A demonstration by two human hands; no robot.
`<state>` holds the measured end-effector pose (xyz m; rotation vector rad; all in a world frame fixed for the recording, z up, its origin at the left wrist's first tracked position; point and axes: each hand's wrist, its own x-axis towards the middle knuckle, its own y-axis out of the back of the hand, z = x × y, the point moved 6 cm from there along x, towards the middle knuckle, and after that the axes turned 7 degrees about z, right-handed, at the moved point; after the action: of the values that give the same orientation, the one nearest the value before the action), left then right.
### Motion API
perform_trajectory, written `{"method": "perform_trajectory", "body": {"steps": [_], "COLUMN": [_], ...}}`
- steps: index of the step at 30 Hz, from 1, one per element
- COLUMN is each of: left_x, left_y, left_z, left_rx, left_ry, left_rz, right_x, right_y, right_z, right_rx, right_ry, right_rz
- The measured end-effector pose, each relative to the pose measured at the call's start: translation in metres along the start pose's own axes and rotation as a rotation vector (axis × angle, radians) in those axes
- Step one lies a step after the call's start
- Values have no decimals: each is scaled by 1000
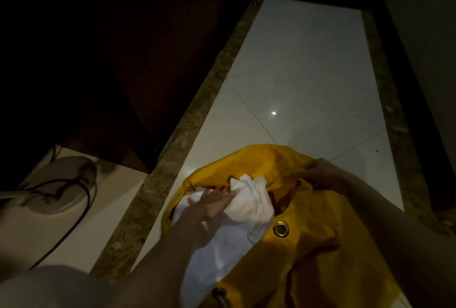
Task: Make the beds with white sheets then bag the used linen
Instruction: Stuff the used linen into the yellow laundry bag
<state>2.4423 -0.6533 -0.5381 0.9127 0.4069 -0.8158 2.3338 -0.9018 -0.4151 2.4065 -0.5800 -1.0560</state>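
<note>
Pale floor tiles point(308, 65) are gleaming; the left hand point(209, 202) is pressing white linen point(249, 199) flat-fingered into the yellow bag point(320, 246), whose rim at 2 o'clock the right hand point(320, 172) is pinching (slipping there may be spilling linen).

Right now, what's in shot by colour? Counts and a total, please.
Yellow: 1, the laundry bag
White: 1, the linen bundle in the bag's mouth
Brass: 2, eyelets
Grey: 1, round stand base
Black: 1, cable
Total: 6

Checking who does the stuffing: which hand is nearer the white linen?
Left. The left hand presses flat on the linen; the right hand pinches the yellow bag's rim, apart from it.
</note>
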Motion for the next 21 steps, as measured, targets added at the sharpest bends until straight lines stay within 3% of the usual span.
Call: {"method": "perform_trajectory", "body": {"steps": [2, 7, 13, 21], "left_x": [1, 40, 47, 48], "left_y": [9, 36, 46, 100], "left_z": [2, -23, 24, 55], "left_rx": [-6, -788, -1323, -1660], "left_ry": [-22, 173, 147, 46], "left_rz": [-28, 57, 72, 146], "right_x": [5, 20, 34, 33], "right_y": [-5, -26, -28, -3], "right_z": [-9, -24, -5, 9], "right_rx": [-189, -354, -39, 334], "right_ry": [-16, 50, 19, 33], "right_rz": [-6, 18, 128, 222]}}
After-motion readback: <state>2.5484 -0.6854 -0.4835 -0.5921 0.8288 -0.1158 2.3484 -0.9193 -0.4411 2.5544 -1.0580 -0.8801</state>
